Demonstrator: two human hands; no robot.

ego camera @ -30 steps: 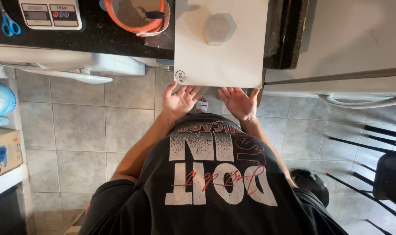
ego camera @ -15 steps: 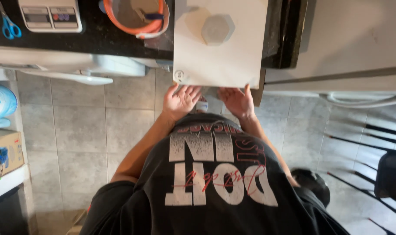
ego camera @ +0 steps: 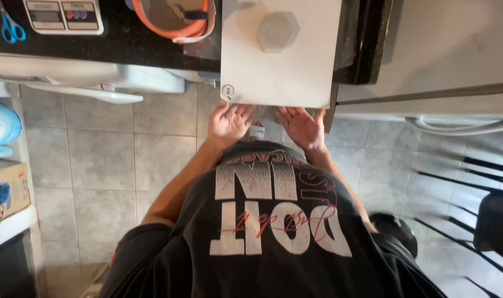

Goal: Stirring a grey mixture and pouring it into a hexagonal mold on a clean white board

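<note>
This is a home kitchen. A dark stone counter (ego camera: 124, 52) runs over white appliances (ego camera: 86, 80), and the floor (ego camera: 102, 160) is laid with grey tiles. On the counter sit a digital kitchen scale (ego camera: 64, 15), blue scissors (ego camera: 9, 25) and an orange-rimmed bowl (ego camera: 171, 19). Black metal chair legs (ego camera: 472, 176) stand at one side.

Kitchen seen from above: grey tiled floor (ego camera: 97, 160) in even daylight, a dark stone counter (ego camera: 124, 52) over white appliance fronts (ego camera: 86, 77), a black chair (ego camera: 497, 223) at right, and a white shelf (ego camera: 3, 226) at left.
</note>
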